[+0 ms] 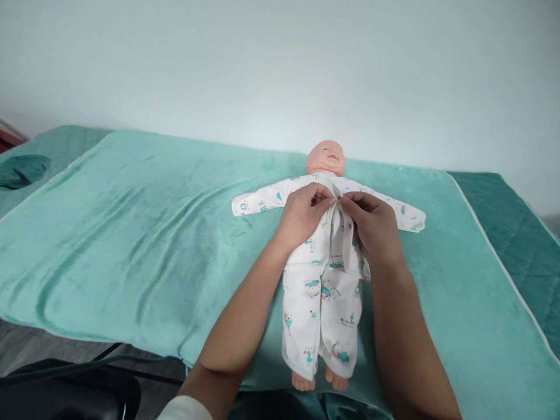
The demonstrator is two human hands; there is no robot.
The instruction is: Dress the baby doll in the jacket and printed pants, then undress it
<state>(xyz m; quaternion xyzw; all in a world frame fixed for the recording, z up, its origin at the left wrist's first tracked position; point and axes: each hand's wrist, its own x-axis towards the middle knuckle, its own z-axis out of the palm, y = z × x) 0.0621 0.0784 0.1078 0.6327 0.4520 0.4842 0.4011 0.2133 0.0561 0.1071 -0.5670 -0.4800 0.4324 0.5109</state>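
Note:
A baby doll (328, 156) lies on its back, dressed in a white printed baby shirt (306, 248) and matching pants (301, 303). Both sleeves stretch out to the sides. At the chest, my left hand (305, 213) pinches one front edge of the shirt. My right hand (371, 221) pinches the other edge close beside it, the fingertips nearly meeting. Below them a button (326, 226) shows on the left-hand edge, and the front hangs apart there. What lies between the fingertips is mostly hidden. The doll's bare feet (303, 382) stick out of the pant legs.
A light green velvet cover (131, 233) with wrinkles spreads under the doll. Darker green quilted fabric (503, 227) shows at the right side. A pale wall (219, 70) rises behind. At the lower left stands a black chair-like object (65, 391) on a grey floor.

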